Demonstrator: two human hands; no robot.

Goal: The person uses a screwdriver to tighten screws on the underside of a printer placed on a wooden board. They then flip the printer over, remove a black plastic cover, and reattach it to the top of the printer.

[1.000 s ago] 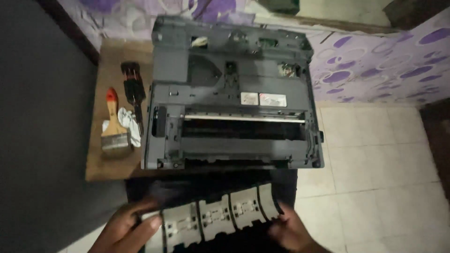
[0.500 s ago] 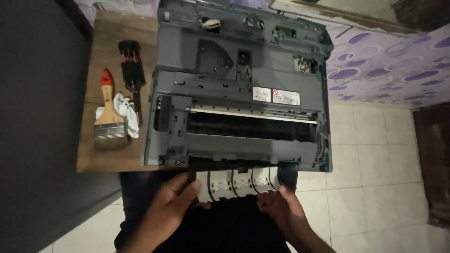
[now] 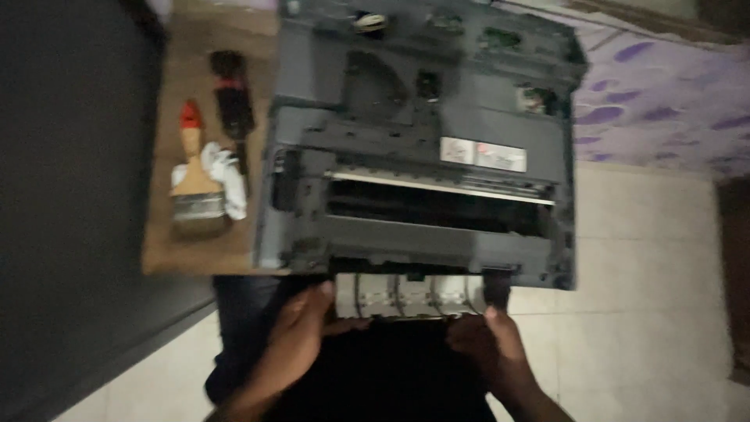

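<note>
- Ribbed grey panel [image 3: 410, 295], a long plastic part with curved ribs across it, sits at the near edge of the dark grey printer [image 3: 422, 148], its far side tucked under the machine's front lip.
- The left hand [image 3: 301, 332] grips the panel's left end, thumb up against the corner and fingers curled beneath it.
- The right hand [image 3: 488, 348] is clamped on the panel's right end, with a fingertip touching the dark tab at that corner.
- Both hands are well apart, one at each end of the panel, and the panel spans the gap between them.
- The printer lies stripped of its covers on a wooden table [image 3: 195, 258], showing a long open slot with a pale metal strip along its upper edge and two small labels above that.
- To the left of the printer on the table lie a paintbrush [image 3: 191, 184] with a wooden handle and red tip, a crumpled white cloth [image 3: 226, 176] touching the brush, and a dark screwdriver [image 3: 230, 101] with a red band just beyond them.
- A pale tiled floor [image 3: 641, 297] shows below and to the right, and a purple-patterned cloth [image 3: 664, 117] lies beyond the printer's right side.
- The view is blurred, so fine details of the panel cannot be told.
</note>
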